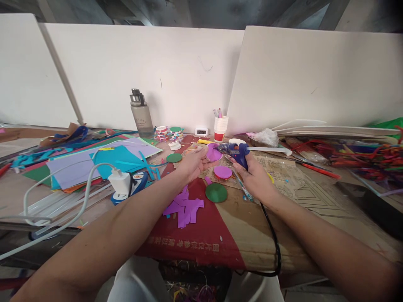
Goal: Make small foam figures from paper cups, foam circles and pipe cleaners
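My left hand (195,162) holds a purple disc (213,152) by its edge, its flat side turned toward me. In my right hand (255,178) is a blue hot glue gun (241,154), with a white glue stick (270,149) jutting from its back. The nozzle points left and meets or nearly meets the purple disc; I cannot tell which. Below the hands lie a second purple disc (223,172) and a green disc (216,192). Purple paper strips (185,207) are heaped nearer to me. Another green disc (174,157) rests left of my left hand.
A water bottle (141,115), a small digital clock (202,131) and paper cups with pens (221,128) stand along the back. Coloured sheets (75,167) and a power strip with a white plug (120,184) lie left. A black cord (273,235) hangs from the gun. A dark phone-like slab (371,205) lies right.
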Demonstrator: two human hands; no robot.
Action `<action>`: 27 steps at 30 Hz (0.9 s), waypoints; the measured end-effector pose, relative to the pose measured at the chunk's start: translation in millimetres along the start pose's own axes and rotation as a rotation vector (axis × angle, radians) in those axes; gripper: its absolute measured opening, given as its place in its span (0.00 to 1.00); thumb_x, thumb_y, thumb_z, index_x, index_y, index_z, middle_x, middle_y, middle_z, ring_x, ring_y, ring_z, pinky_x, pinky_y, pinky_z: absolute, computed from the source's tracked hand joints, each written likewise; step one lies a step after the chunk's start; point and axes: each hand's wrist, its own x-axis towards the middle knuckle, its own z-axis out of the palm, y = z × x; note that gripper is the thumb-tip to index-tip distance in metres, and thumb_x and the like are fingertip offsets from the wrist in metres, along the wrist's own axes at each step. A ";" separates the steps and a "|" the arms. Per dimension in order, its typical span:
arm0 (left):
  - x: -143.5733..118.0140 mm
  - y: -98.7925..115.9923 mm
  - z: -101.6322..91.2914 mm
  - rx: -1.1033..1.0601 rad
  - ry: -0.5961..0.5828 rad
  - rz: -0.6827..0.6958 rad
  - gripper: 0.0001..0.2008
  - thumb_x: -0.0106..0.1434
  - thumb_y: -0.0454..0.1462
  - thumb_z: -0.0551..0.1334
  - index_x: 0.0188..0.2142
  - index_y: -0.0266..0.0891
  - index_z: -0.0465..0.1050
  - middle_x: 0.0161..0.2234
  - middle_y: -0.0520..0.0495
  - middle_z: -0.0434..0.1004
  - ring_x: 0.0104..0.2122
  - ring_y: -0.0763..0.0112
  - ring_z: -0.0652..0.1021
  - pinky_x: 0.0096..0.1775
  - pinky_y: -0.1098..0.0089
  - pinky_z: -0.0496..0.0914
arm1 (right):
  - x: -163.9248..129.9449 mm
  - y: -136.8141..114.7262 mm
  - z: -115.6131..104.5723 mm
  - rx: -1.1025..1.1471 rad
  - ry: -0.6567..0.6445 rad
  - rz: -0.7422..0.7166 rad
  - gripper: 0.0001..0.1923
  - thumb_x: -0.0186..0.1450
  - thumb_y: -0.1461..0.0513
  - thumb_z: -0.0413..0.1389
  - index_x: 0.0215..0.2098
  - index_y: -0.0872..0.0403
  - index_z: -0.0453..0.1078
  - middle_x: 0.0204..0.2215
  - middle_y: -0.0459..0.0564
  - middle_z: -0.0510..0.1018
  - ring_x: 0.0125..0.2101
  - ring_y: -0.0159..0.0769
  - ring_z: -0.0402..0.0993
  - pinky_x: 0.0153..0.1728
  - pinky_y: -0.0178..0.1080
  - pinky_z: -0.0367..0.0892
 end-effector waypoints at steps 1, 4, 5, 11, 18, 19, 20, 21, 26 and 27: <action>0.4 0.5 -0.5 -0.002 0.006 0.013 0.07 0.66 0.35 0.60 0.38 0.33 0.76 0.36 0.41 0.81 0.37 0.65 0.81 0.52 0.52 0.73 | -0.3 0.4 -0.2 -0.002 -0.001 0.002 0.22 0.67 0.56 0.49 0.57 0.53 0.64 0.54 0.59 0.73 0.54 0.50 0.68 0.55 0.53 0.61; 2.0 2.1 -2.6 -0.021 0.009 0.060 0.08 0.66 0.35 0.60 0.33 0.33 0.75 0.30 0.44 0.80 0.34 0.68 0.81 0.52 0.53 0.72 | -2.5 -1.5 0.0 -0.021 -0.013 0.010 0.22 0.67 0.55 0.49 0.58 0.54 0.64 0.52 0.59 0.75 0.52 0.50 0.70 0.54 0.53 0.62; 2.2 2.2 -3.1 -0.025 0.007 0.069 0.09 0.66 0.35 0.60 0.32 0.33 0.75 0.29 0.44 0.79 0.33 0.69 0.80 0.52 0.53 0.72 | -3.2 -2.7 0.3 -0.028 -0.025 0.014 0.23 0.67 0.55 0.49 0.58 0.54 0.64 0.51 0.59 0.76 0.50 0.50 0.71 0.53 0.53 0.63; -1.2 -0.5 0.1 0.010 -0.004 0.013 0.07 0.66 0.36 0.61 0.38 0.33 0.75 0.35 0.42 0.80 0.37 0.66 0.81 0.52 0.52 0.72 | -2.5 -6.0 -0.7 -0.017 -0.012 0.040 0.24 0.67 0.55 0.49 0.58 0.55 0.63 0.52 0.60 0.75 0.51 0.51 0.71 0.53 0.53 0.63; 1.0 2.1 -1.5 -0.007 -0.002 0.085 0.08 0.68 0.34 0.57 0.36 0.34 0.74 0.29 0.47 0.78 0.33 0.70 0.80 0.53 0.52 0.72 | -3.0 -3.1 -1.3 -0.010 -0.002 0.001 0.23 0.67 0.56 0.49 0.58 0.54 0.63 0.54 0.59 0.74 0.55 0.50 0.68 0.56 0.53 0.61; 1.3 2.3 -1.8 -0.011 -0.006 0.084 0.08 0.68 0.35 0.58 0.36 0.34 0.74 0.29 0.47 0.78 0.33 0.70 0.80 0.53 0.52 0.72 | -2.7 -2.7 -1.2 0.000 0.002 -0.005 0.23 0.67 0.56 0.50 0.58 0.54 0.63 0.54 0.59 0.74 0.55 0.50 0.68 0.56 0.52 0.61; 1.3 2.2 -1.7 -0.014 -0.012 0.080 0.07 0.68 0.35 0.58 0.37 0.34 0.74 0.30 0.46 0.79 0.34 0.70 0.81 0.54 0.52 0.71 | -2.2 -2.2 -1.3 0.010 0.010 -0.007 0.23 0.67 0.55 0.50 0.58 0.53 0.63 0.54 0.58 0.74 0.54 0.49 0.68 0.56 0.52 0.61; 1.1 1.9 -1.3 -0.013 -0.019 0.074 0.08 0.68 0.35 0.58 0.38 0.33 0.74 0.32 0.45 0.79 0.36 0.69 0.81 0.54 0.52 0.71 | -1.6 -1.8 -1.4 0.019 0.018 -0.006 0.23 0.67 0.55 0.50 0.58 0.53 0.63 0.54 0.58 0.74 0.54 0.49 0.69 0.56 0.52 0.61; -2.0 -0.9 2.4 -0.008 -0.045 0.029 0.07 0.66 0.36 0.60 0.40 0.33 0.74 0.36 0.43 0.81 0.38 0.66 0.81 0.53 0.52 0.72 | -0.2 -2.6 -1.2 0.034 0.021 -0.003 0.24 0.67 0.55 0.50 0.60 0.54 0.62 0.53 0.59 0.75 0.54 0.49 0.69 0.55 0.52 0.61; -2.4 -1.0 2.8 -0.007 -0.046 0.020 0.07 0.66 0.36 0.60 0.39 0.34 0.74 0.36 0.43 0.81 0.38 0.66 0.81 0.52 0.52 0.72 | -0.9 -3.6 -0.9 0.038 0.012 -0.004 0.25 0.67 0.55 0.50 0.60 0.54 0.62 0.52 0.59 0.75 0.54 0.49 0.68 0.55 0.52 0.61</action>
